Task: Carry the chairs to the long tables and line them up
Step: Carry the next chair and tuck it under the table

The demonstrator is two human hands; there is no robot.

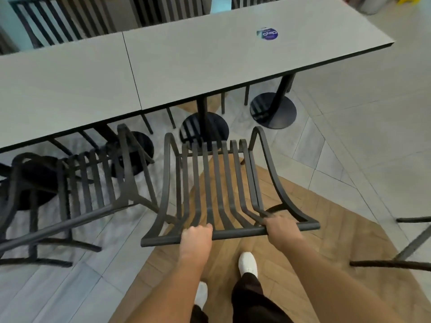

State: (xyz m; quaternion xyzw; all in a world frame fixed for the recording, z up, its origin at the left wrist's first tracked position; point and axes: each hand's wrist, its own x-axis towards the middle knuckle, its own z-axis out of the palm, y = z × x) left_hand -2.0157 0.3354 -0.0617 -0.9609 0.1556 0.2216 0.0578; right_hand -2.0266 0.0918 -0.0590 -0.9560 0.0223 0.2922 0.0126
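A dark slatted metal chair (217,178) stands in front of me, facing the long grey table (186,66). My left hand (197,237) grips the top rail of its backrest left of the middle. On the same rail, further right, my right hand (281,228) holds on with fingers curled over it. The chair's front edge is just short of the table's near edge. A second chair of the same kind (77,194) stands to the left, partly under the table.
Black round table bases (272,110) stand under the table. More dark chairs (63,22) line the far side. Part of another chair (410,248) juts in at the right edge. A round sticker (268,33) lies on the tabletop. The floor has grey tiles and wood panels.
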